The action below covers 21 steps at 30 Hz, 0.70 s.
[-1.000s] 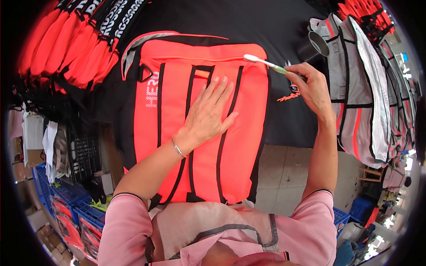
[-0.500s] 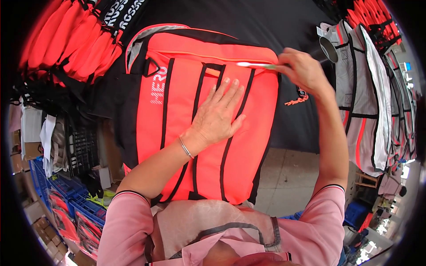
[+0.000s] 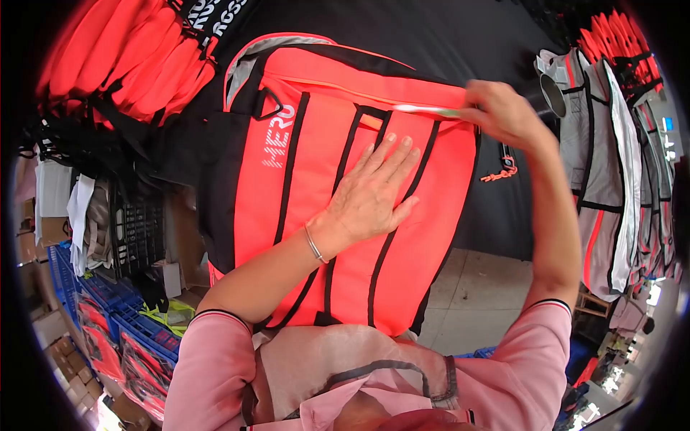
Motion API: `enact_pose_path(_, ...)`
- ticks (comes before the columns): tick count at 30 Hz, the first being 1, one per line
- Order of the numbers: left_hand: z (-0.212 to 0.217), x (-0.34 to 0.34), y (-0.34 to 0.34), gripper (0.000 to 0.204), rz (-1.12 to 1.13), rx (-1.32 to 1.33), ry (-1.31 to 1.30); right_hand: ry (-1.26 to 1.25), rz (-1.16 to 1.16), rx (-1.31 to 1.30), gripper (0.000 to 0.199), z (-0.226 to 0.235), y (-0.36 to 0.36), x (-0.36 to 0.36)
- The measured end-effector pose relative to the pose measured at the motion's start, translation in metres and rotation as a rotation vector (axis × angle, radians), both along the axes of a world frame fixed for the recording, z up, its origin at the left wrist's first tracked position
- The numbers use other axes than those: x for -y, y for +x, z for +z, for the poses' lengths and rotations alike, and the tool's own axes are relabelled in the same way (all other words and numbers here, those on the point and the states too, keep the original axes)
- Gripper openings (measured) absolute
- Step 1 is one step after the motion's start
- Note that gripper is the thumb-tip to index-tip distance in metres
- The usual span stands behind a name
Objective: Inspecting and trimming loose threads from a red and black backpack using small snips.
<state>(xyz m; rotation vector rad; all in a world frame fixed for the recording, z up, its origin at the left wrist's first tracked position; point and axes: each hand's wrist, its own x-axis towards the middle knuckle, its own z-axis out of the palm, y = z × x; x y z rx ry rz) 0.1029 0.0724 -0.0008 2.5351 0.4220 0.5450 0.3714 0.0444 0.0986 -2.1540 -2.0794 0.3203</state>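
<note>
A bright coral-red backpack (image 3: 269,208) with black edging lies before me, its strap side up. Flat on its middle rests my left hand (image 3: 374,190), fingers stretched out and holding nothing. At the bag's far right corner my right hand (image 3: 503,111) is closed round a slim white-and-green stick that looks like a toothbrush (image 3: 424,110). Its white end points left, over the bag near the tops of the padded straps. Motion blurs it, so I cannot tell whether it touches the fabric. A curved flap with grey lining (image 3: 241,72) stands out at the bag's far left.
The bag lies on a black-covered table (image 3: 496,215). Red straps (image 3: 122,57) are piled at the far left. Grey bag panels (image 3: 596,165) hang on the right, near a dark cylinder (image 3: 552,97). Blue crates (image 3: 118,309) stand at lower left.
The whole view has shifted, so the bag appears farther right. Relative to the bag, my right hand and the toothbrush have moved slightly left. My left hand stays on the bag.
</note>
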Motion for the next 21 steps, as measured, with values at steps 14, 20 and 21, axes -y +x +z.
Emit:
enact_pose_path(14,0.001,-0.063,-0.066,0.065,0.224,-0.021,0.183,-0.053,-0.2,-0.064,0.021,0.035,0.005,0.035)
enact_pose_path(20,0.002,-0.059,-0.07,0.065,0.24,-0.028,0.168,0.285,-0.179,-0.393,0.017,0.006,-0.011,-0.003)
enact_pose_path(21,0.003,-0.06,-0.071,0.065,0.248,-0.031,0.163,0.242,-0.207,-0.449,0.015,0.012,-0.01,-0.007)
